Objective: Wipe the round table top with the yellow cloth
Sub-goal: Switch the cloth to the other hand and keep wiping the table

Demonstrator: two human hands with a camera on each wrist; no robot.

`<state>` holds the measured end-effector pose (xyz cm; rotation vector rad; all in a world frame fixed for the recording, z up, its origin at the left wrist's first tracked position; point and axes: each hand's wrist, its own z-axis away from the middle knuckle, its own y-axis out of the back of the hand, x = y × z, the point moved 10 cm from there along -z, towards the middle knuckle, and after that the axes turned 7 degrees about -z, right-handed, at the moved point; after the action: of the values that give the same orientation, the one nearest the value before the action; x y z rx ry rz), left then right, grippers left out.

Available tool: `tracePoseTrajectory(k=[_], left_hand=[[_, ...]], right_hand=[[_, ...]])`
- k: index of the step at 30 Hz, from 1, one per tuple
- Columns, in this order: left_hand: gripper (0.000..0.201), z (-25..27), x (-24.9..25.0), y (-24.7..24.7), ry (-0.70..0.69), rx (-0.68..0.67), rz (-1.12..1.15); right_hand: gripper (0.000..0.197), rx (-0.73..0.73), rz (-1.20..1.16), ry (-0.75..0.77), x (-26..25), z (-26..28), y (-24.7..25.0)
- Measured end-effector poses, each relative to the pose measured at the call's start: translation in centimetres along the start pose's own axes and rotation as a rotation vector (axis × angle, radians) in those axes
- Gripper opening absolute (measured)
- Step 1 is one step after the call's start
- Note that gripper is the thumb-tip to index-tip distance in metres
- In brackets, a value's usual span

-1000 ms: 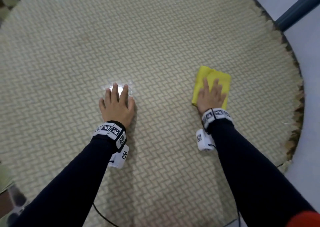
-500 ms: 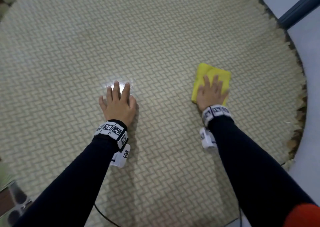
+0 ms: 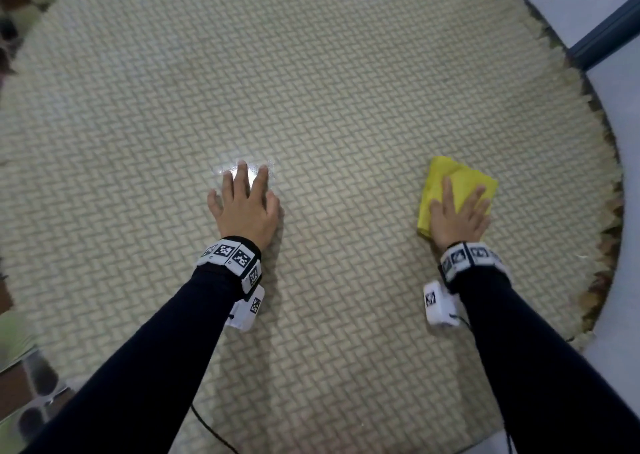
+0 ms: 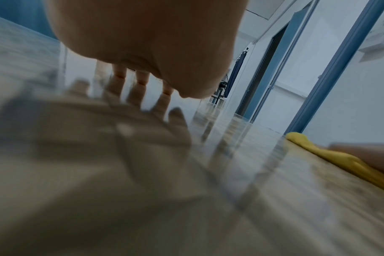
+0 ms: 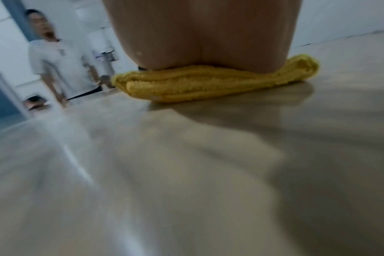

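Note:
The round table top has a woven beige pattern under a glossy surface. A folded yellow cloth lies on it at the right, and my right hand presses flat on it with straight, spread fingers. In the right wrist view the heel of that hand sits on the cloth. My left hand rests flat on the bare table near the middle, fingers straight; the left wrist view shows its palm, with the cloth at the right edge.
The table's frayed rim curves close by on the right, with pale floor and a blue door frame beyond. A person in a white shirt stands past the far side of the table. A black cable trails at the near edge.
My right hand has slid the cloth a little to the right, toward the rim, and turned it slightly. The left hand has stayed put on the table.

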<state>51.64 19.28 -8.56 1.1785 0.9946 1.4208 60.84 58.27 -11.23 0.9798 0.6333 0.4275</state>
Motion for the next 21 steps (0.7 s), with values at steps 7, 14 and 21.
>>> tracePoseTrajectory(k=[7,14,21], left_hand=[[0.050,0.2,0.3,0.5,0.025,0.038,-0.008],[0.049,0.0,0.2,0.6,0.029,0.051,-0.022],[0.050,0.0,0.0,0.2,0.063,-0.003,-0.047]], right_hand=[[0.051,-0.053,0.162,0.471,-12.5,1.0,-4.7],[0.057,-0.111,0.223,0.577,-1.4,3.5,-1.9],[0.052,-0.048,0.124,0.299,-7.6,-7.8,1.2]])
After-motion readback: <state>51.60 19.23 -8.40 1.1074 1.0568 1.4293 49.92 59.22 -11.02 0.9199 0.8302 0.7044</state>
